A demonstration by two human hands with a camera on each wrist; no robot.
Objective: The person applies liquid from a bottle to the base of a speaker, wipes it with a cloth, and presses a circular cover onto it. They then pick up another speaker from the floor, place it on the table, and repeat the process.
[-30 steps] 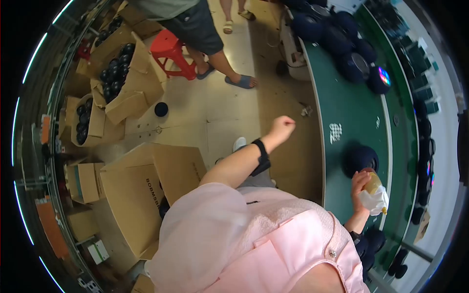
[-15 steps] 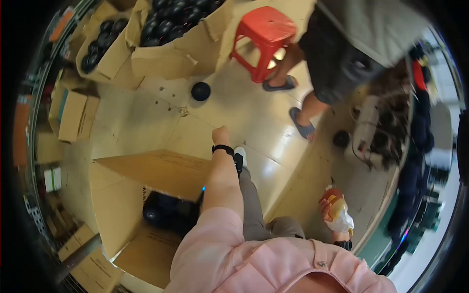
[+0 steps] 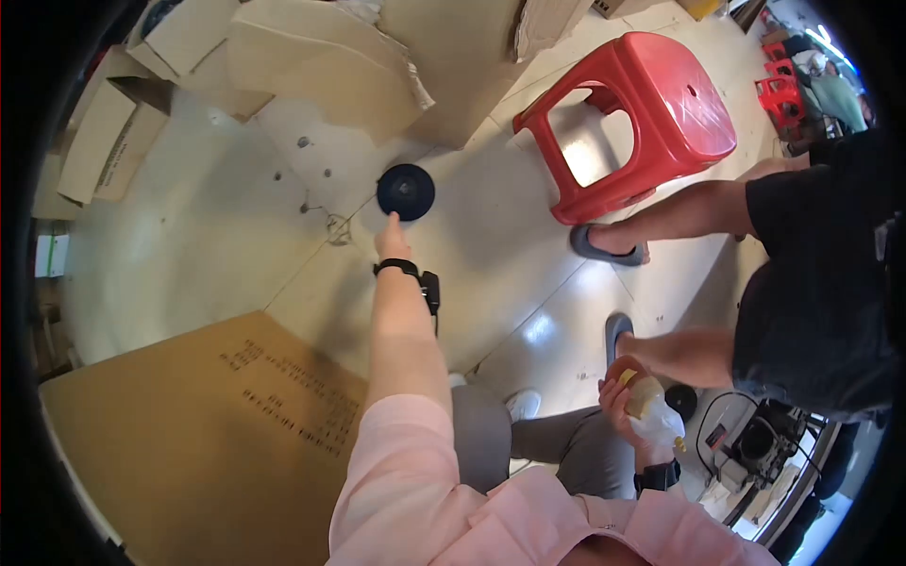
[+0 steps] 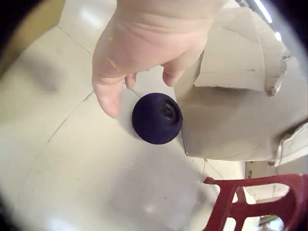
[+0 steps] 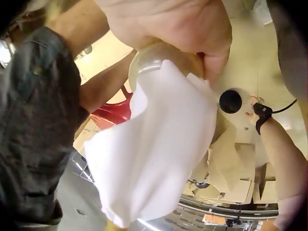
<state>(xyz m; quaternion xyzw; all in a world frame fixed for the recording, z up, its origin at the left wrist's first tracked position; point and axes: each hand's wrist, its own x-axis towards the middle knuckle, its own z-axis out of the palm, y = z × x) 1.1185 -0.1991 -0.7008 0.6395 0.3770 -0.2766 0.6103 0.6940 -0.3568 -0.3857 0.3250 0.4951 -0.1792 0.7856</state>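
My left hand (image 3: 394, 240) reaches down over the floor to a dark blue ball-shaped object (image 3: 406, 192), which has a round recessed part. From the left wrist view, the fingers hang apart beside and above this dark ball (image 4: 155, 122), with a gap showing between. Off to the right, my right hand (image 3: 618, 407) grips a yellowish, bottle-like container (image 3: 645, 396). White cloth (image 5: 159, 144) covers its lower end, and a yellow tip pokes out below; its exact kind is hidden by the cloth and hand.
A large cardboard box (image 3: 208, 443) stands at lower left, with torn cartons (image 3: 321, 66) at the back. The red plastic stool (image 3: 651, 113) stands beyond the ball. A person in dark shorts (image 3: 812, 302) stands at right, near a machine with cables (image 3: 760, 448).
The view has swung from the green bench to the floor. My left arm has stretched forward and down to the dark ball. The cloth-wrapped container has stayed in my right hand.
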